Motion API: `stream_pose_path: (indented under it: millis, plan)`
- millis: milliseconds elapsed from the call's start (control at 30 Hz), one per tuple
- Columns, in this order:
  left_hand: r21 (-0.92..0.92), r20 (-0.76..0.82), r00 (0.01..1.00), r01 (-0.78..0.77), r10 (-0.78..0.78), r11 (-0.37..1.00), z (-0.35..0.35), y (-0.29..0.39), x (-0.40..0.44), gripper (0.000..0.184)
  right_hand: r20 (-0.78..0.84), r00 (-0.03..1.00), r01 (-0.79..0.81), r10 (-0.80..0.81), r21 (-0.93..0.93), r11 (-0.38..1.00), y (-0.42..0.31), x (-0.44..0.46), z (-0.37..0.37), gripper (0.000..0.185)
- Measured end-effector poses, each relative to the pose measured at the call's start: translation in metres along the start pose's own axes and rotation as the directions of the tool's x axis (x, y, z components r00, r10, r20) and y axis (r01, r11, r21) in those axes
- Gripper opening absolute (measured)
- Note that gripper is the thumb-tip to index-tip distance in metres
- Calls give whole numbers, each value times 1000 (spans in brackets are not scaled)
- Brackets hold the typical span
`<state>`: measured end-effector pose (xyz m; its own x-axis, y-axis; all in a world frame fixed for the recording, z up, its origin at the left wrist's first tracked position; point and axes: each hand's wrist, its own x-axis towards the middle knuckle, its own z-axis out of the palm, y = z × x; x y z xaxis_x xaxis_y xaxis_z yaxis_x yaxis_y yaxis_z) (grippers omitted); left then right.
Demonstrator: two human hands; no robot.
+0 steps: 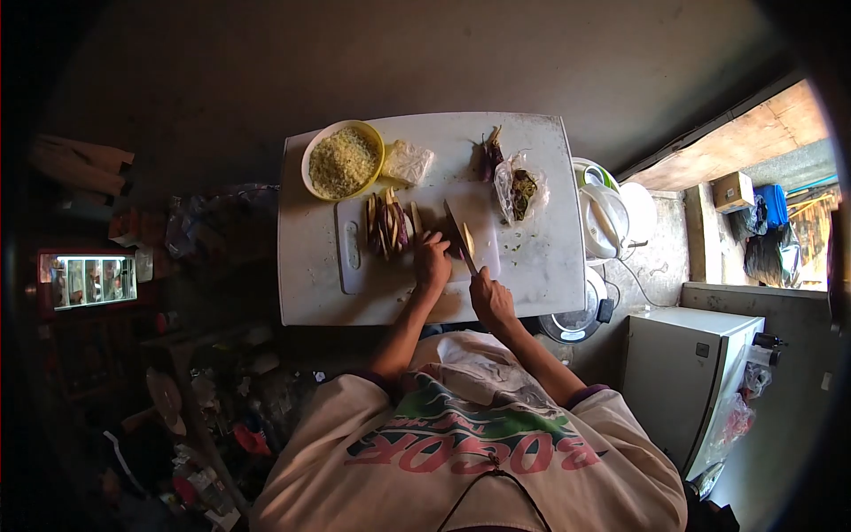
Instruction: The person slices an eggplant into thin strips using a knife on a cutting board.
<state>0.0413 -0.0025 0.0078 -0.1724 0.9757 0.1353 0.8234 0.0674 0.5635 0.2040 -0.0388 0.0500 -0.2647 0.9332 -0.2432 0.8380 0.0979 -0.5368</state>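
Note:
My right hand (492, 297) is wrapped round the handle of a knife (460, 234), whose blade slants up and left over the white cutting board (352, 279). Just left of the blade, my left hand (433, 259) presses its bent fingers on a piece of eggplant, mostly hidden under them. A pale cut slice (468, 239) lies right of the blade. Several purple and cream eggplant strips (388, 226) are heaped on the board's left part. Farther back, whole purple eggplants (491, 155) lie beside a clear plastic bag (521, 189) with dark green bits.
A yellow-rimmed bowl (343, 160) of pale chopped food and a wrapped white block (409, 163) stand at the back left of the white table (310, 306). Appliances (603, 213) stand right of it, with a white refrigerator (669, 363) farther right. Clutter fills the floor at left.

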Motion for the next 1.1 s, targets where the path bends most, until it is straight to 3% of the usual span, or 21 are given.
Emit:
stream_pose_path:
  millis: [100, 400, 600, 667, 733, 900, 967, 1100]
  plan:
    - [-44, -61, 998, -12, 10, 999, -1, -1, -2, 21, -6, 1000, 6, -6, 19, 1000, -6, 9, 3, 26]
    - [-18, 2, 999, -34, 34, 999, -3, -5, 1, 21, -55, 998, 4, -3, 20, 1000, -17, 16, 7, 24]
    - [-60, -124, 990, -74, 67, 995, -2, -2, 0, 18, -45, 999, 25, -26, -2, 1000, -12, 20, 10, 24]
    - [-11, 5, 999, -45, 45, 999, -8, 0, 1, 16, -17, 1000, -3, 3, 23, 1000, -17, 32, 12, 26]
    - [-9, -5, 999, -49, 49, 999, -1, -8, 2, 16, -127, 991, 59, -52, 49, 997, -19, 40, 18, 25]
    - [-21, -11, 999, -45, 44, 999, -5, -4, 1, 15, -28, 999, -29, 30, 49, 998, -22, 26, 4, 25]
    - [-8, -108, 988, -111, 110, 994, 3, -9, 0, 16, 14, 999, -40, 39, 53, 998, -17, 16, -1, 25]
    - [-2, -64, 995, -70, 70, 998, -7, -2, 1, 18, 55, 996, -73, 70, 54, 996, -20, 21, -2, 27]
